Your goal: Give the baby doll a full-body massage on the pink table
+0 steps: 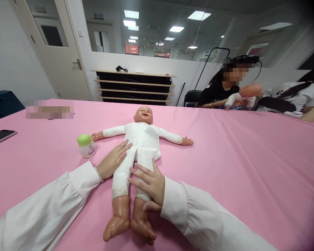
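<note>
A baby doll (143, 139) in a white cloth suit lies on its back on the pink-covered table (225, 167), with its vinyl head, hands and feet bare and its arms spread. My left hand (113, 160) rests flat on the doll's thigh near the hip. My right hand (149, 184) wraps around the doll's other leg above the foot, with the thumb tucked beneath. A small white jar with a green lid (86, 145) stands just left of the doll, close to my left hand.
A black smartphone (1, 137) lies at the table's left edge. At the far right, a seated person (219, 94) handles another baby doll (248, 91), and a second person (298, 99) sits beside them. Behind the table stands a low wooden-and-black shelf unit (133, 83).
</note>
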`<state>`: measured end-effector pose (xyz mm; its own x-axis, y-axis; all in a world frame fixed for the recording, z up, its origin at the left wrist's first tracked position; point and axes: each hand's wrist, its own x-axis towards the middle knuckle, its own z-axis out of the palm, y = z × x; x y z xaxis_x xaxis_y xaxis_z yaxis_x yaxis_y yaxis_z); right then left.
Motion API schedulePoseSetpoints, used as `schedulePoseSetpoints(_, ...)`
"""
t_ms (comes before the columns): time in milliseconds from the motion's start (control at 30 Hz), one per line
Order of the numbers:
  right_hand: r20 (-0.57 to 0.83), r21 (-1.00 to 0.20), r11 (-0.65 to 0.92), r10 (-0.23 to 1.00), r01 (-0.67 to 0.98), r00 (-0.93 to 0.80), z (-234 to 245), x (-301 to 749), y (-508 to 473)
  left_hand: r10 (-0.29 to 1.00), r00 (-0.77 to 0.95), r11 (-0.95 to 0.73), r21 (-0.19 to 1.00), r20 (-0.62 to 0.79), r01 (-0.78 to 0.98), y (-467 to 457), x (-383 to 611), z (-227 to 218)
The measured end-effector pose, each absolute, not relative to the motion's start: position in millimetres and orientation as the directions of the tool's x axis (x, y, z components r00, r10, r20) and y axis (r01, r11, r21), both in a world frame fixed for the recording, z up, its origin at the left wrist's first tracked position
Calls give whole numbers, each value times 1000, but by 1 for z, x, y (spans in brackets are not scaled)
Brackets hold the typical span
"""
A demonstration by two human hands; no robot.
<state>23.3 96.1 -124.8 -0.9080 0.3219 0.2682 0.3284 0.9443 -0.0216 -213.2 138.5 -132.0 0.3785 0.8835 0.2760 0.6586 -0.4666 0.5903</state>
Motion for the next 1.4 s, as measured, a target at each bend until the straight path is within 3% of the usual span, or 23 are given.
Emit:
schedulePoseSetpoints(167,269,65,957,256,283,-929,-127,29,112,912,345,-404,623,220,670,119,-212,-134)
schedulePoseSetpoints(433,323,69,962,229,264,-918,-140,31,121,930,338,-357,573,145,738,80,-211,-138)
schedulePoseSetpoints(633,282,80,955,253,286,-925,-133,32,117,903,301,-421,492,307,762,53,-203,-138)
schedulePoseSetpoints(900,265,31,950,291,310,-919,-124,34,112,763,430,-568,183,484,802,33,-195,-130)
schedulePoseSetpoints(1000,259,29,946,304,322,-917,-125,34,112,663,491,-656,124,565,744,24,-189,-123)
schedulePoseSetpoints(1133,245,26,943,315,331,-917,-124,34,111,559,474,-772,219,680,597,16,-187,-117)
schedulePoseSetpoints(1233,250,23,944,313,328,-916,-123,34,111,537,485,-823,304,690,480,22,-196,-116)
schedulePoseSetpoints(1400,251,35,940,320,339,-914,-123,34,110,698,431,-665,296,572,686,50,-208,-116)
